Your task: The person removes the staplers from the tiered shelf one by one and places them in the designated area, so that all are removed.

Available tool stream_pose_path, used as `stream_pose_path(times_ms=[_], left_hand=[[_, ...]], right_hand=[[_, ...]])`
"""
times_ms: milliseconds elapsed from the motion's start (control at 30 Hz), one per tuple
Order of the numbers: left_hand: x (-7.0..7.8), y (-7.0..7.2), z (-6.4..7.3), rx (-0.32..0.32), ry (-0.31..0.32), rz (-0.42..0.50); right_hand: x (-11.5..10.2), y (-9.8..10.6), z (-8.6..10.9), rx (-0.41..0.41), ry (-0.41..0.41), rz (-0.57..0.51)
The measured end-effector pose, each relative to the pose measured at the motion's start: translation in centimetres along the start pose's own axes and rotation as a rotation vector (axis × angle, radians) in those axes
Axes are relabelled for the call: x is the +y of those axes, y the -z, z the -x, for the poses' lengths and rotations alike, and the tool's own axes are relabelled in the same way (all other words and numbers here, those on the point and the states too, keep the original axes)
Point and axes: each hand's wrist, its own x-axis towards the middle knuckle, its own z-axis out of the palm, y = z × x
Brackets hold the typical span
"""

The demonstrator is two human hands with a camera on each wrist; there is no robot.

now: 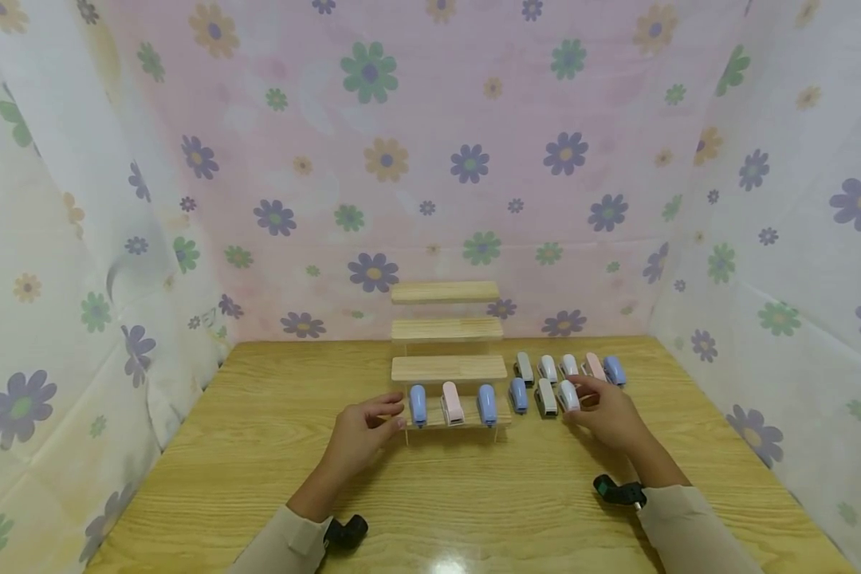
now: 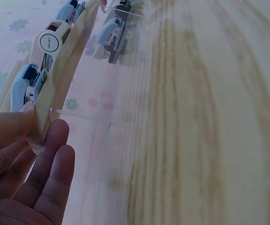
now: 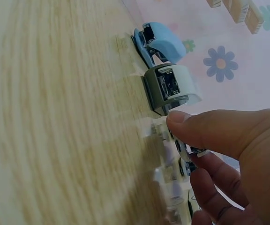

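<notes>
My left hand (image 1: pixel 359 434) holds the left end of the lowest board of a small wooden tiered shelf (image 1: pixel 448 368); in the left wrist view its thumb and fingers lie on either side of the board end (image 2: pixel 43 110). Along that board stand a blue stapler (image 1: pixel 418 404), a pink stapler (image 1: pixel 452 403) and another blue stapler (image 1: pixel 487 405). Right of the shelf, my right hand (image 1: pixel 606 414) pinches a small white stapler (image 1: pixel 568 396) between thumb and fingers, largely covered by the hand in the right wrist view. Beside it sit a grey stapler (image 1: pixel 545 398) and a blue one (image 1: pixel 519 395).
Behind the front row, more staplers line up: a grey one (image 1: pixel 524 368), two white ones, a pink one (image 1: pixel 594 367) and a blue one (image 1: pixel 614 371). All stand on a wood-grain table (image 1: pixel 273 414). Flowered cloth (image 1: pixel 430 159) encloses the back and sides.
</notes>
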Motion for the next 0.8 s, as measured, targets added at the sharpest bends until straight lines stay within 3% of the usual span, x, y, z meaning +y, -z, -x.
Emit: stream_pose_path(times_ms=[267, 567, 800], left_hand=[[-0.15, -0.02, -0.07, 0.009, -0.007, -0.051], [-0.07, -0.03, 0.06, 0.019, -0.018, -0.044], [-0.08, -0.05, -0.07, 0.023, 0.008, -0.068]], right_hand=[[0.15, -0.19, -0.1, -0.002, 0.019, 0.012], [0.34, -0.37, -0.25, 0.007, 0.015, 0.017], [0.29, -0.37, -0.03, 0.005, 0.018, 0.015]])
